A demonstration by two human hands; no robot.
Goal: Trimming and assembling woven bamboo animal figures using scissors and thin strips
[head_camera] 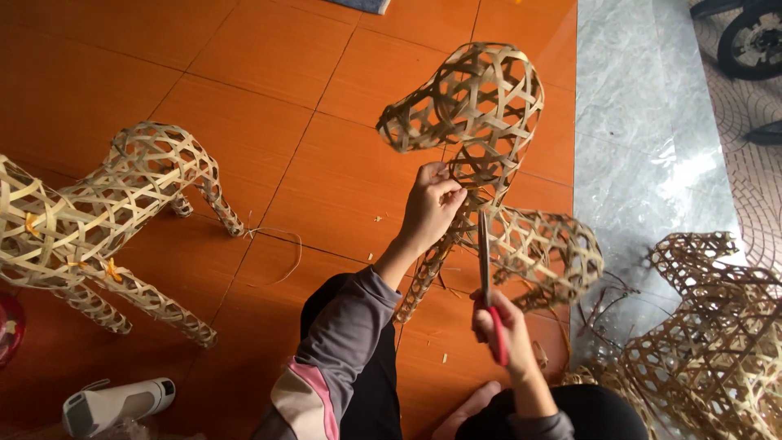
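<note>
Two hands, left (pixel 430 205) pinching woven deer's (pixel 489 163) upright neck, right (pixel 498 324) gripping scissors (pixel 487 277), blades pointing up, snout facing left.

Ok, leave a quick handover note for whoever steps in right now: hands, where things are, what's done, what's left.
Left hand: pinching the neck of the woven bamboo animal frame.
Right hand: grip shut on red-handled scissors, blades up at the neck.
Done: head, neck and body are woven.
Left: loose strip ends stick out near the legs, apparently untrimmed.
Another woven frame stands to the left.
</note>
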